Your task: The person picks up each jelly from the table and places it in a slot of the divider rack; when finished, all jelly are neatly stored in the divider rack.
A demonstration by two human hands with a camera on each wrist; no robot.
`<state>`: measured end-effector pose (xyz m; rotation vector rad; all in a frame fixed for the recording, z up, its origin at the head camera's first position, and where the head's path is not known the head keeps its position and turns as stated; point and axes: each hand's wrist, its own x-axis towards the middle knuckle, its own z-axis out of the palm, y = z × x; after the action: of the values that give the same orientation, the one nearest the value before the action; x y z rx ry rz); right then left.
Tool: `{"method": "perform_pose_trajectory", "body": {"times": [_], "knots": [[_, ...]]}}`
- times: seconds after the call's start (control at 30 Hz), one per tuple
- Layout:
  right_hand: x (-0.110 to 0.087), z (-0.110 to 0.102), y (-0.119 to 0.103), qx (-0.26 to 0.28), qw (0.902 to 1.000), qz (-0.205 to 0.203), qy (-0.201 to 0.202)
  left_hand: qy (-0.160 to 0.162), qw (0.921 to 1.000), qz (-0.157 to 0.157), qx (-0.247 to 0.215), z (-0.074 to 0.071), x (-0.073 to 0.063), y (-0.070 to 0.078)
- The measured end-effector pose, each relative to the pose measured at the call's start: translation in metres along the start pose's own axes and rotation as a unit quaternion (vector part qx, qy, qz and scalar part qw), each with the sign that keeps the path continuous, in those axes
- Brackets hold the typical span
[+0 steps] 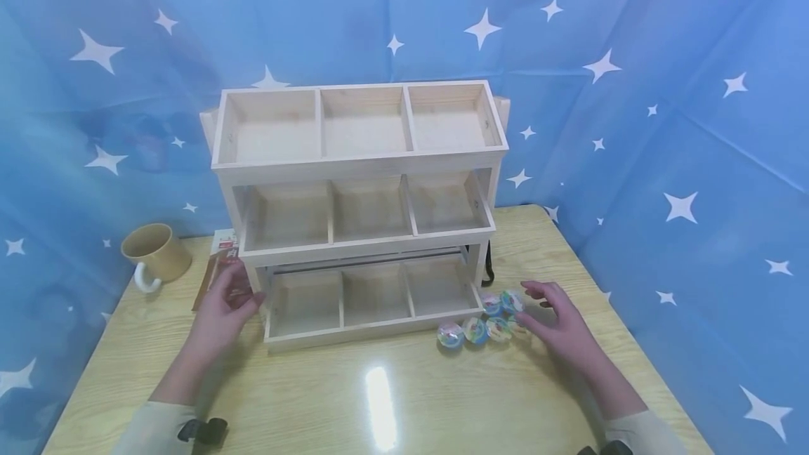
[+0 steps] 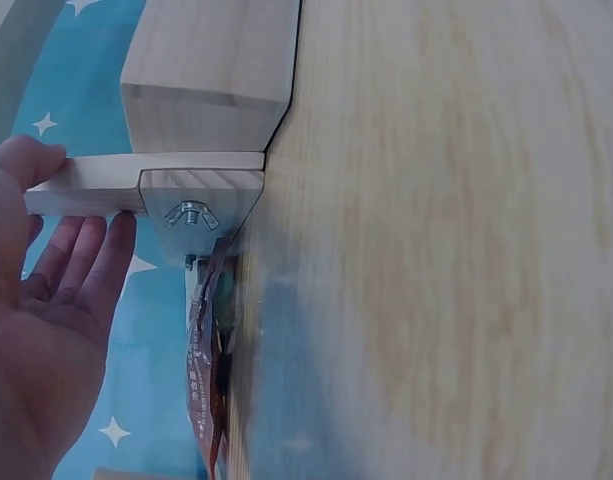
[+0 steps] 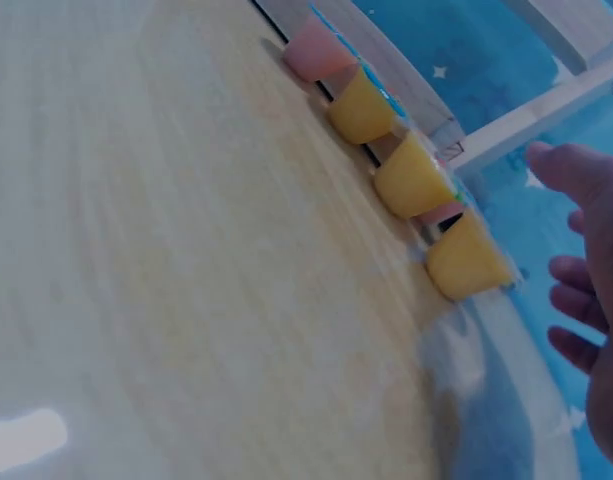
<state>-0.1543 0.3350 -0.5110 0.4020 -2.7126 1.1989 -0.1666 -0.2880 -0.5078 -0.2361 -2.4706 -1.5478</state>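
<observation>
A three-tier wooden rack, each tier split into three bare compartments, stands at the middle of the table in the head view. At its lower left side, my left hand holds the wooden side post, thumb on one face and fingers on the opposite one. A wing nut shows just beside those fingertips. Several small jelly cups with clear patterned lids cluster by the rack's lower right corner. My right hand hovers beside them, fingers loosely bent and holding nothing; yellow and pink cups show in the right wrist view.
A tan mug with a white handle is at the back left. Between it and the rack lies a brown printed packet. A black strap hangs behind the rack's right side. Blue star-patterned cloth borders the wooden table.
</observation>
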Motion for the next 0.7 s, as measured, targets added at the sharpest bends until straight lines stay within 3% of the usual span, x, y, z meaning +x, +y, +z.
{"method": "perform_pose_trajectory", "body": {"times": [0.33, 0.7], "knots": [[-0.013, 0.004, 0.005, -0.039, 0.9993, -0.001, -0.001, -0.001, 0.9998, 0.000, 0.021, -0.001, 0.002, 0.000], [-0.020, 0.009, 0.016, -0.047, 0.9969, -0.062, -0.001, -0.019, 0.9993, -0.010, 0.030, -0.002, 0.006, 0.000]]}}
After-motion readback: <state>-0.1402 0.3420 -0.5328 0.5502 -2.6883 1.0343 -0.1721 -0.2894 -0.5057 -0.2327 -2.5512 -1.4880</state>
